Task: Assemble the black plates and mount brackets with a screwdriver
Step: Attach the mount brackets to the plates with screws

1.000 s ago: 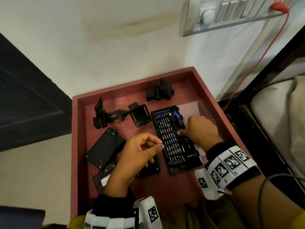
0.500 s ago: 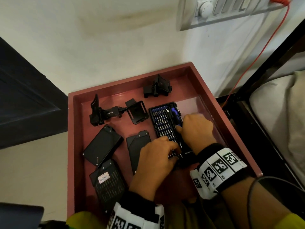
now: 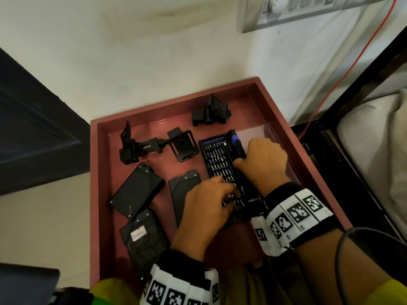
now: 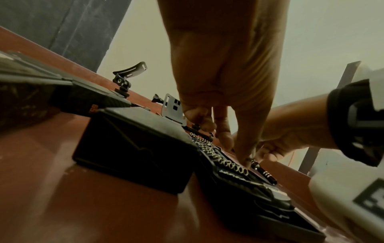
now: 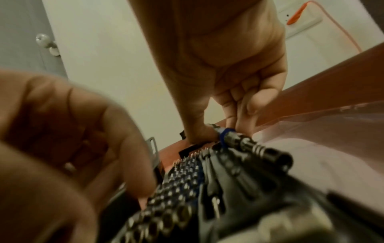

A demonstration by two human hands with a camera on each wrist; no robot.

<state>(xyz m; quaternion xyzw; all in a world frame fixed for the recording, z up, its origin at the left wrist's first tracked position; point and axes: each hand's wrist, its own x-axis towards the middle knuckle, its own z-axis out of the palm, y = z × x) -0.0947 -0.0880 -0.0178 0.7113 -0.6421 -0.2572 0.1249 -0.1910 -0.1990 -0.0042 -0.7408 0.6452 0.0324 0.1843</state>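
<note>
You see a reddish-brown tray with a smooth, slightly glossy painted surface. The flat black plates look like matt plastic. The small silver screwdriver bits are shiny metal, beside a clear glossy plastic lid.

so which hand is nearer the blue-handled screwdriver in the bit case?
Right. The right hand is at the screwdriver, thumb and fingers on its handle. The left hand is nearer the person, over the bit rows at the case's near end.

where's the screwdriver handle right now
In the head view, the blue screwdriver handle lies along the bit case's right edge, under the right hand.
</note>
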